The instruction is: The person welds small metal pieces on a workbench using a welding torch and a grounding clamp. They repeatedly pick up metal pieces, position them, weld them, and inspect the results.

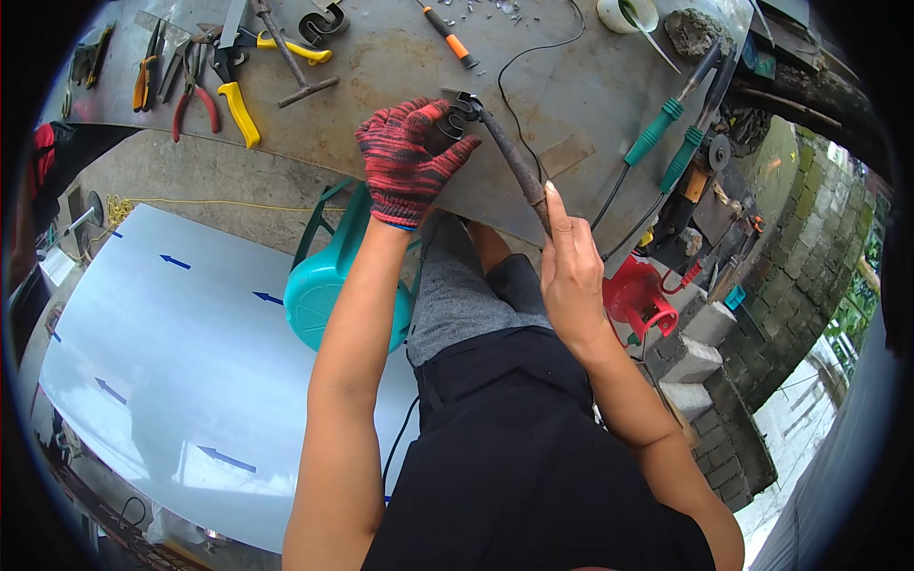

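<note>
My left hand (403, 162), in a red and black striped glove, pinches a small curved dark metal piece (455, 122) above the bench edge. My bare right hand (571, 262) is closed on the rusty shaft of a long metal tool (512, 150), index finger along it; the tool's head meets the piece at my left hand. Whether they are joined I cannot tell. A thin black cable (516, 114) runs behind the tool, and an orange-handled screwdriver (447, 36) lies beyond.
The metal bench (362, 90) bears pliers (195, 100), yellow-handled snips (238, 109), a T-shaped bar (305, 88), two green-handled irons (652, 133), a cup (624, 14) and a stone. Around me are a teal stool (333, 300), a pale blue sheet (171, 343), a red cylinder (638, 300) and concrete steps.
</note>
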Tool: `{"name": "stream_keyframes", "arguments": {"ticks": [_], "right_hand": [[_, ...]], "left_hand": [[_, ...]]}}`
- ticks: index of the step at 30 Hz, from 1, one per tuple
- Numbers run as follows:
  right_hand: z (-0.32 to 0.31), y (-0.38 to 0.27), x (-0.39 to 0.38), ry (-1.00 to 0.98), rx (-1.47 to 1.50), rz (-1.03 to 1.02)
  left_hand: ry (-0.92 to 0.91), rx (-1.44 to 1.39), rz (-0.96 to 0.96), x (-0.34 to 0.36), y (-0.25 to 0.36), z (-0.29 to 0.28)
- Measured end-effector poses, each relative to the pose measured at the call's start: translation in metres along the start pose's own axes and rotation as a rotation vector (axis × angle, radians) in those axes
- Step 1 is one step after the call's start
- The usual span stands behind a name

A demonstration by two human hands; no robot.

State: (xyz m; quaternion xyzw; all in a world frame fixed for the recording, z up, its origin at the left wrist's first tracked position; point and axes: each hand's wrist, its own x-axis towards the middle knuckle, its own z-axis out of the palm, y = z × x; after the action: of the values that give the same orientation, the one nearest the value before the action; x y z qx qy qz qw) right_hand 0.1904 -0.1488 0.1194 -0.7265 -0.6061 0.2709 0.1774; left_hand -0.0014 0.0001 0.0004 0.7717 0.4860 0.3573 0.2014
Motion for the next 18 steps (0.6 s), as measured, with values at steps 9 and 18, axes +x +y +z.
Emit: {"name": "stream_keyframes", "arguments": {"ticks": [9, 18], "right_hand": [[-0.0009, -0.0053, 0.0008, -0.019, -0.095, 0.045], [-0.001, -0.0083, 0.0023, -0.008, -0.053, 0.081]], "left_hand": [[-0.024, -0.008, -0.008, 0.0017, 0.0011, -0.0018], [-0.023, -0.011, -0.004, 0.0011, 0.0001, -0.0012]]}}
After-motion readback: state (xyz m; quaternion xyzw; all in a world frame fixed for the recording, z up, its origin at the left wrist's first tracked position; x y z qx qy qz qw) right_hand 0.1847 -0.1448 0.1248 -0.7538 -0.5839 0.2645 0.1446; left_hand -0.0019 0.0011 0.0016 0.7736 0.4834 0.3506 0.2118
